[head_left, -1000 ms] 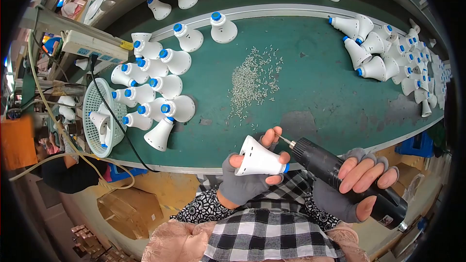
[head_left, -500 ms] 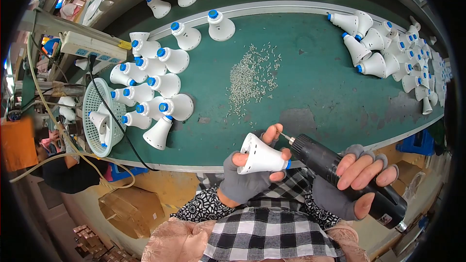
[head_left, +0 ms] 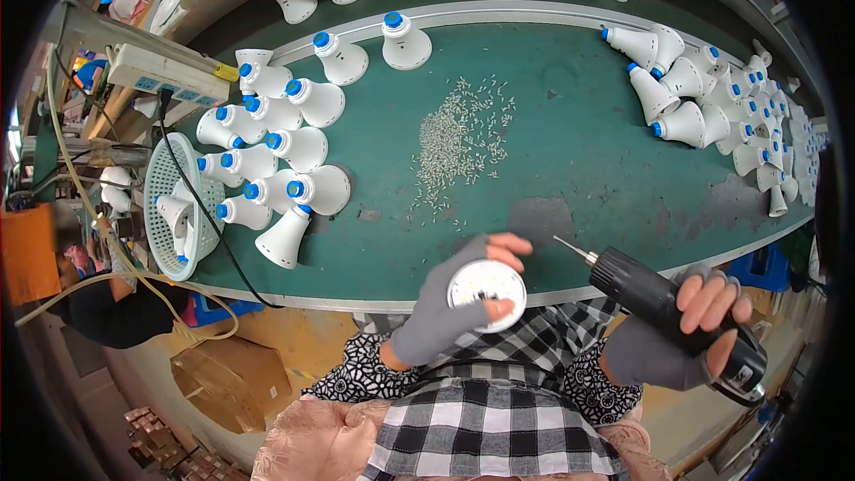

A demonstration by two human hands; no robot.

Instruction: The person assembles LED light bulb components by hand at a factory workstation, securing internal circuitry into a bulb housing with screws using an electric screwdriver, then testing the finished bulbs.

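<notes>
In the head view my left hand, in a grey fingerless glove, grips a white light bulb housing. Its round flat face is turned up toward me, with my thumb over the dark middle. My right hand, gloved the same way, is wrapped round a black electric screwdriver. The thin bit points up and left, apart from the housing. Beyond my hands a loose pile of small screws lies on the green table.
Blue-capped white bulb housings stand at the left, and more housings are heaped at the right. A pale green basket holds a few. A black cord hangs from the power strip across the left table edge.
My left hand has turned the housing so its flat face shows instead of its side. The screwdriver in my right hand has moved right, away from the left fingers.
</notes>
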